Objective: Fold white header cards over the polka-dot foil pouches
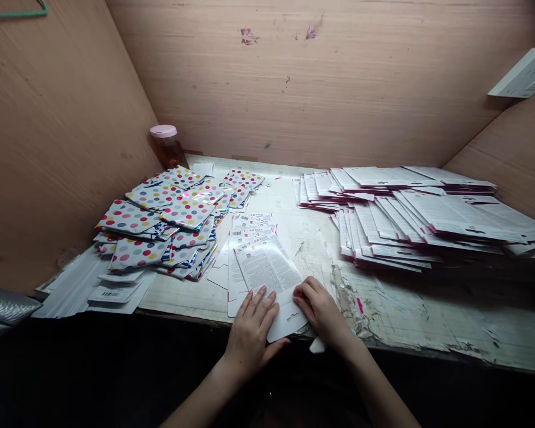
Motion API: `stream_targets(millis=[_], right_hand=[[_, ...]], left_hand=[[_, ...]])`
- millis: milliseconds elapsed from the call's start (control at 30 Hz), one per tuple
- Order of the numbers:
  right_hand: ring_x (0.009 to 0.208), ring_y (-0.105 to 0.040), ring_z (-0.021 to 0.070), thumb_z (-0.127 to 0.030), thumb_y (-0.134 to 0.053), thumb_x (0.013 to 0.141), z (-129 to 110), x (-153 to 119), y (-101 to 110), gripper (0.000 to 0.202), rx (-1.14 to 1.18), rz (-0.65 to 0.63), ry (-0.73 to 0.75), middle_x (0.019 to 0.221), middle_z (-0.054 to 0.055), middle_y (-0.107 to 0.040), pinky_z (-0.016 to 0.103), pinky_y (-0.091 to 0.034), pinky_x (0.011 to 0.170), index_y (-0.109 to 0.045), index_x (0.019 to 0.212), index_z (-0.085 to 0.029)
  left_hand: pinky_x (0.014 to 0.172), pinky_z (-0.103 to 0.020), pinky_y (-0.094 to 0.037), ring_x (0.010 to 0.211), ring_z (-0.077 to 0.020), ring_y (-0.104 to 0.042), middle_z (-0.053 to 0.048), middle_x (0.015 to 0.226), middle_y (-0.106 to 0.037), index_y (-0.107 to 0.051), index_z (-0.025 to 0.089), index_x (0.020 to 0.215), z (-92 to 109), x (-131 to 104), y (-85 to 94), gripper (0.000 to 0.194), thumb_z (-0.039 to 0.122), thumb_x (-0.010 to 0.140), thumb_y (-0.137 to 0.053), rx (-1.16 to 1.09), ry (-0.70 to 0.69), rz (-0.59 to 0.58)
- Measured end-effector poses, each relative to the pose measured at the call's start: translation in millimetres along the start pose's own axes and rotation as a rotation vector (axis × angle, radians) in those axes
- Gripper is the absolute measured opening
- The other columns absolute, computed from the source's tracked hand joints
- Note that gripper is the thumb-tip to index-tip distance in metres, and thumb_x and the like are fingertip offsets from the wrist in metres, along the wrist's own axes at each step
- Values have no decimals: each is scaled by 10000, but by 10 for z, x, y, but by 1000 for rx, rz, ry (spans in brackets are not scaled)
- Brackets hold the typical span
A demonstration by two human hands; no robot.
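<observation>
A white printed packaging card (270,264) lies tilted at the front of the table, over several similar cards (237,273). Its near end has a hang-hole and sticks out toward the table edge. My left hand (252,327) rests on the card's left side with its fingers stretched out and the thumb apart. At the right edge of the same card, my right hand (317,306) has its fingers curled and pressed together. What those fingers pinch, if anything, is hidden. Below the right wrist a small white piece (317,345) pokes past the table edge.
Polka-dot packets (138,252) are heaped on the left, beside white bags with barcode labels (111,292). Rows of stacked printed cards (455,217) fill the right. A pink-lidded bottle (167,145) stands in the back left corner. Wooden panels (339,83) enclose the table (392,321).
</observation>
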State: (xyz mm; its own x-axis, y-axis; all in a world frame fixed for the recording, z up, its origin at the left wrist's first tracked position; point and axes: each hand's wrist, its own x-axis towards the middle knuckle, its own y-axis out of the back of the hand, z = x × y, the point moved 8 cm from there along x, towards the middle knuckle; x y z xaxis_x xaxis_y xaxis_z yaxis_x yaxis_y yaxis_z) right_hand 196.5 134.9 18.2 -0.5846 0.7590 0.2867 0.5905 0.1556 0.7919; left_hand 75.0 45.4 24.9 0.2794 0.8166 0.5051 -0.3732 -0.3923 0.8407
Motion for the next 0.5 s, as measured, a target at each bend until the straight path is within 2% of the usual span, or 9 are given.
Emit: stream_targets(millis=[133,300,400,500], right_hand=[[780,-562,186,-164,-452,952,30,63,-52,140,-42,4,-3,871,44,-546,307,-492,695,-528,841,-202],[745,-545,218,-174,-420,947,27,82,-113,172,-140,1,35,856,72,-557,349,-470,671,-543,828,-191],[749,-554,217,-176,-450,936,-153,-77,-98,155,-155,-43,93,855,67,-576,342,-468,671,-544,814,-199],[719,-561,198,-145,-478,910,-396,-400,-41,139,-153,-142,164,842,48,-598,310,-467,638,-551,811,-209]], left_hand=[[1048,-553,-421,1311,-349,-462,-137,1330,-599,-586,114,1203,10,8,-24,517,490,849,-600,16,-12,-42],[1042,-569,-424,1318,-360,-452,-151,1337,-590,-581,98,1197,26,-8,-33,528,508,864,-572,38,-31,-73],[1049,-558,-422,1333,-351,-436,-146,1350,-580,-529,87,1269,6,-29,-43,584,514,872,-560,36,-23,-76],[1057,-547,-417,1349,-343,-415,-157,1370,-560,-440,70,1364,-18,-38,-56,668,504,873,-566,17,-31,-82]])
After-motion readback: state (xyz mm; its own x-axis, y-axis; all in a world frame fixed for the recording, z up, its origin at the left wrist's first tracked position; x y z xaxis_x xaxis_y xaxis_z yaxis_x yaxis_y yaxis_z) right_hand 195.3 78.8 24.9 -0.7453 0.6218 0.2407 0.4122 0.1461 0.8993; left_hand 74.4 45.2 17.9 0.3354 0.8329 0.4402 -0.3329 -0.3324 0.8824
